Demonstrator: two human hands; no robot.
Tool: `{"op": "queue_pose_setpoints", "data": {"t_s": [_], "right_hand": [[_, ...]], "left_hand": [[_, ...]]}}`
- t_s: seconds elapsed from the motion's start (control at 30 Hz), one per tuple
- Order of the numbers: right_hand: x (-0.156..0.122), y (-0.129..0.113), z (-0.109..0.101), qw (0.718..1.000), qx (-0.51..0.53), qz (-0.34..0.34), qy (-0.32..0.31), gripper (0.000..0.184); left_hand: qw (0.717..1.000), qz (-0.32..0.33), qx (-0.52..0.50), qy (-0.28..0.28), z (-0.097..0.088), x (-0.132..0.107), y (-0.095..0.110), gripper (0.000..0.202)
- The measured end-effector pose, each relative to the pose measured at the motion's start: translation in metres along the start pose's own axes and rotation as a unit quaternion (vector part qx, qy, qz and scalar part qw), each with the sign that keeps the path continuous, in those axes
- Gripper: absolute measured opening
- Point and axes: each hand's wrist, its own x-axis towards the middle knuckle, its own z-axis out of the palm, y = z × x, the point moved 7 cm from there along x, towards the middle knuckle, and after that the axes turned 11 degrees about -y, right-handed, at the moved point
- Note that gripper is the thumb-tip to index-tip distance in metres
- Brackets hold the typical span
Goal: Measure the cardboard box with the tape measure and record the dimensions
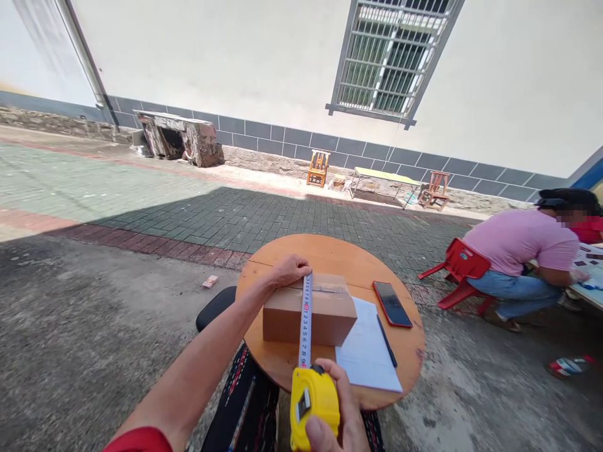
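Observation:
A closed brown cardboard box sits on a round wooden table. Across its top runs the pulled-out blade of a yellow tape measure, with the numbers facing up. My right hand grips the tape measure's case in front of the table's near edge. At the far side of the box, my left hand pinches the blade's end with closed fingers. Beside the box on the right lie sheets of white paper with a black pen on them.
A smartphone with a red edge lies at the table's right. A person in a pink shirt sits on a red chair at another table to the right. A bottle lies on the ground. Small chairs and a low table line the wall.

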Motion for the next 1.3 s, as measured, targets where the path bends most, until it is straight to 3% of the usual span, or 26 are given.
{"op": "queue_pose_setpoints", "data": {"t_s": [0.17,0.4,0.7,1.07,1.2,1.3], "right_hand": [[0.011,-0.005,-0.002,0.995,0.065,0.033,-0.062,0.1],[0.016,-0.01,0.006,0.977,0.142,0.048,-0.152,0.086],[0.016,-0.012,-0.003,0.987,0.113,0.043,-0.105,0.096],[0.011,-0.002,-0.032,0.995,0.046,0.033,-0.084,0.101],[0.001,-0.008,-0.047,0.997,0.014,0.022,-0.072,0.099],[-0.005,-0.009,-0.063,0.998,-0.024,0.024,-0.054,0.093]], "left_hand": [[1.0,-0.016,0.011,-0.011,0.003,0.0,0.0,0.034],[0.999,-0.029,0.001,-0.031,0.008,0.0,0.001,0.036],[0.999,-0.026,-0.007,-0.027,0.007,0.003,0.0,0.033],[0.999,-0.012,0.026,-0.014,-0.011,-0.002,0.023,0.054],[0.997,-0.008,0.067,0.038,-0.021,-0.026,0.046,0.045],[0.99,0.016,0.124,0.066,-0.012,-0.063,0.063,0.04]]}}
